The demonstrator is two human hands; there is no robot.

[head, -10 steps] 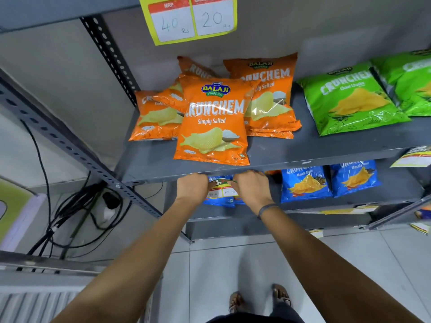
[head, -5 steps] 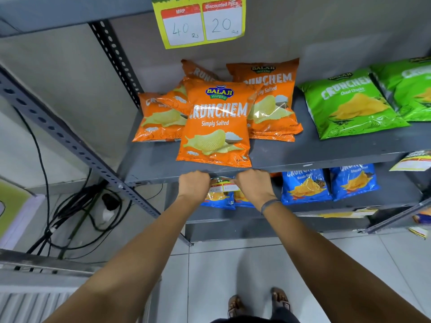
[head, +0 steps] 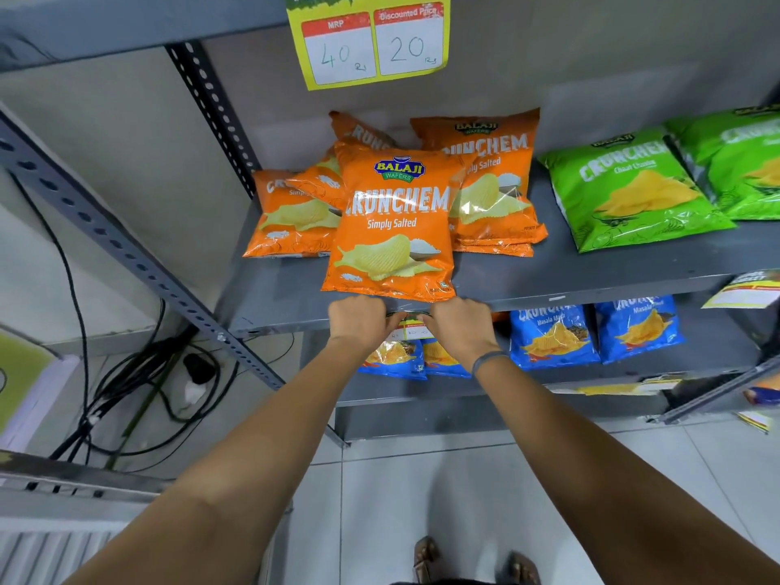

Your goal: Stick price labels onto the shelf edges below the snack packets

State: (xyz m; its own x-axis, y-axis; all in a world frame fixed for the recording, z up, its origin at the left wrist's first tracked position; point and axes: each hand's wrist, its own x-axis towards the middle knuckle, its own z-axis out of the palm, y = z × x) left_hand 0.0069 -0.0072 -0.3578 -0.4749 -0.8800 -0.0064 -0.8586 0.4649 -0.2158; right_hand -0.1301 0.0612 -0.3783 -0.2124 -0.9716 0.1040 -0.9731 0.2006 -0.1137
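Observation:
Both hands press a small price label (head: pixel 408 330) against the front edge of the grey middle shelf (head: pixel 591 295), just below the front orange Crunchem packet (head: pixel 394 225). My left hand (head: pixel 358 320) holds the label's left end and my right hand (head: pixel 458 327) its right end; only a sliver of the label shows between them. More orange packets (head: pixel 498 183) lie behind the front one. A yellow price label (head: pixel 371 40) reading 40 and 20 hangs from the shelf above.
Green packets (head: pixel 633 192) lie to the right on the same shelf, blue packets (head: pixel 553 335) on the shelf below. Another yellow label (head: pixel 743 291) hangs at the right edge. A slotted metal upright (head: pixel 126 251) and tangled cables (head: pixel 139 373) sit at left.
The view has shifted slightly, so the shelf sits lower in frame. Both hands stay on the label at the shelf edge, a little closer together.

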